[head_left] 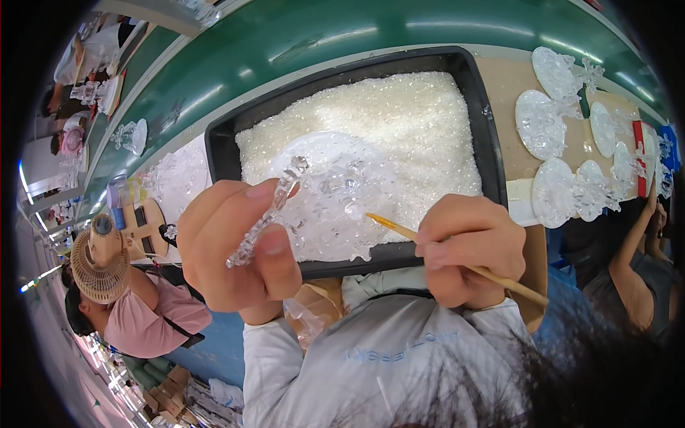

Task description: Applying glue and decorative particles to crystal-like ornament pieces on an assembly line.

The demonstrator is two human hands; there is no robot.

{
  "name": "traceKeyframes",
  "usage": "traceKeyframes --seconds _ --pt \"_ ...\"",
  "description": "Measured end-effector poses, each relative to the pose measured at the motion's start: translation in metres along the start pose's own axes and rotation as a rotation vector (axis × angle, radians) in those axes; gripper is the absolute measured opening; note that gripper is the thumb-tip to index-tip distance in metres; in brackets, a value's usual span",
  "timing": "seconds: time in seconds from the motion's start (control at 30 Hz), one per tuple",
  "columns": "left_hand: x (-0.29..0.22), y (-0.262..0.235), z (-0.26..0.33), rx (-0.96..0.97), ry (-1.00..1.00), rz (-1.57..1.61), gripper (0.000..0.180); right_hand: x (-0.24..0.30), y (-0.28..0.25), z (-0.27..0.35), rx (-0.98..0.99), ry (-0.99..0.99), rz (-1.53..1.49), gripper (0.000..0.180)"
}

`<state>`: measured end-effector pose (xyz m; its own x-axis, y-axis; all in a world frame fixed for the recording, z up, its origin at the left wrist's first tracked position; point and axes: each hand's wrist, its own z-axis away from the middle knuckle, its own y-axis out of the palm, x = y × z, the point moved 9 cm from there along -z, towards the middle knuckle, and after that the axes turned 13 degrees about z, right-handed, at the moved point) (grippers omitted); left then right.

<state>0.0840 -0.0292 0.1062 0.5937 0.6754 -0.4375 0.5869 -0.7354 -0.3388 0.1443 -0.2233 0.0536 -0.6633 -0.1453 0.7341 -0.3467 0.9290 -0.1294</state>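
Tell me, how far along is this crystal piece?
Done: several finished-looking clear pieces lie on the bench to the right. In hand: the left hand holds a clear beaded strip against a round clear ornament, while the right hand touches a thin stick to it. Left: hard to say; the black tray is full of crystal bits.

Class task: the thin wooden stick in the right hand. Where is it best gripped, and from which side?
Probably mid-shaft of the wooden stick, where the right hand pinches it, coming from the right. It slants up-left, so its tip stays free to touch the clear ornament.
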Motion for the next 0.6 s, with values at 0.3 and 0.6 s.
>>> traceKeyframes --seconds 0.3,0.6 --pt "0.001 0.003 -0.005 0.053 0.009 0.052 0.029 0.005 -0.004 0.003 -0.030 -0.167 0.098 0.022" --pt "0.006 -0.002 -0.004 0.070 -0.020 0.121 0.036 0.022 -0.006 0.007 -0.018 -0.344 0.100 0.026"
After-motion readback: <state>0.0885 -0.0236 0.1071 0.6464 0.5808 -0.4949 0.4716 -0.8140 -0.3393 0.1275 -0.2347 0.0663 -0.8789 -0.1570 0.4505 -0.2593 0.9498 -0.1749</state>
